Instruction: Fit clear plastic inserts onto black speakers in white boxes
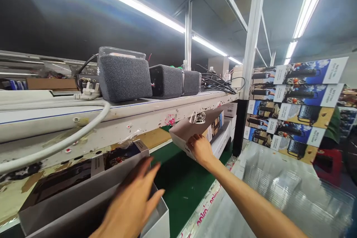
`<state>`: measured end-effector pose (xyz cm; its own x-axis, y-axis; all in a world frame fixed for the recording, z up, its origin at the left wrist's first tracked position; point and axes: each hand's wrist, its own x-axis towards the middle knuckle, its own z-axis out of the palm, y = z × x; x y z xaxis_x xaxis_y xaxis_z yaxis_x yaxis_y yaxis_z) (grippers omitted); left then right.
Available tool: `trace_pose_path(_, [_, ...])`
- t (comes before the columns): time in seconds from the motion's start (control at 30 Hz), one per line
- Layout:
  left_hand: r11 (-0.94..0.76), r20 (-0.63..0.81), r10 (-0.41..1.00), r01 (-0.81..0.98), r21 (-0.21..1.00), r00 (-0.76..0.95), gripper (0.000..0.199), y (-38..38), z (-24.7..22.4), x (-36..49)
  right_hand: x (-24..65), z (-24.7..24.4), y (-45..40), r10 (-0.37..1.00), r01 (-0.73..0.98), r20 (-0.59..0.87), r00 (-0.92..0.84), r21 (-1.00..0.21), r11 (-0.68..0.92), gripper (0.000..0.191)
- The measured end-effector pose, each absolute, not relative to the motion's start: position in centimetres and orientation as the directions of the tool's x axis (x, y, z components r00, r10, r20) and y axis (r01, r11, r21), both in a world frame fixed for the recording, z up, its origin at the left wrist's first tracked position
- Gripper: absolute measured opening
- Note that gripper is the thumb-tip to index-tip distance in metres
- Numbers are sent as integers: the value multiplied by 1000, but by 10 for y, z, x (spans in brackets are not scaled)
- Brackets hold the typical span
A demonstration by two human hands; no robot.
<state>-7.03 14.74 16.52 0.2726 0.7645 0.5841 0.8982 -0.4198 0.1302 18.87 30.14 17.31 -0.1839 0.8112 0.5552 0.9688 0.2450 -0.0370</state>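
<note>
Gripping a tilted box (192, 128) w/ right hand (199, 148), left hand (134, 200) spread loose on nearer open box (83, 197).

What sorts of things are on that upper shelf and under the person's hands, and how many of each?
Grey fabric speakers on the shelf: 3
Open cardboard boxes, one under the left hand at, one gripped by the right hand at: 2
White plug on the shelf: 1
Thick white cable: 1
Total: 7
</note>
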Motion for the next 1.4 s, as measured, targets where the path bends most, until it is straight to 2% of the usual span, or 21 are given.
trace_pose_path(0.07, [-456,483,800,884,103,357,87,192,172,-26,193,164,298,797,958,580,-169,-94,272,20])
trace_pose_path(0.13, [-441,397,838,893,91,373,104,241,178,19,201,151,296,744,912,662,-94,-243,331,23])
trace_pose_path(0.17, [-427,353,858,900,91,372,111,262,180,38,207,144,297,704,876,710,-13,-331,350,27])
trace_pose_path(0.23, [-428,312,871,898,101,380,107,292,181,66,221,131,299,625,841,762,170,-442,311,34])
trace_pose_path(0.27, [-433,307,870,895,105,385,95,301,180,73,228,126,301,612,867,761,215,-437,238,37])
trace_pose_path(0.33, [-440,306,867,893,100,393,56,307,177,78,241,115,305,698,949,695,174,-308,70,41])
trace_pose_path(0.37, [-437,305,868,895,93,392,39,307,177,75,245,111,306,774,977,623,115,-213,26,42])
trace_pose_path(0.43, [-418,307,874,905,77,378,23,308,181,64,248,103,307,882,997,471,10,-70,26,40])
trace_pose_path(0.5, [-375,334,881,925,64,334,20,311,191,47,245,99,305,909,999,417,-17,-26,30,35])
trace_pose_path(0.57, [-324,374,884,944,55,281,19,315,205,29,239,99,299,906,999,422,-2,-29,15,30])
trace_pose_path(0.63, [-289,407,880,956,48,245,19,316,218,12,228,102,287,910,997,415,-7,-66,38,27])
trace_pose_path(0.73, [-266,432,873,963,34,226,19,311,232,-5,202,107,261,903,977,422,-77,-151,154,23])
trace_pose_path(0.9, [-257,423,878,966,20,225,21,301,233,-17,150,109,232,908,925,402,-114,-291,245,21])
trace_pose_path(1.07, [-218,386,903,975,39,187,22,299,225,-25,136,112,236,920,928,370,-131,-281,245,25])
trace_pose_path(1.27, [-80,373,928,979,186,5,10,325,227,-25,140,106,221,906,931,387,-174,-236,279,22])
trace_pose_path(1.4, [70,247,954,930,362,-168,21,349,232,-40,151,92,214,889,928,419,-184,-224,298,27])
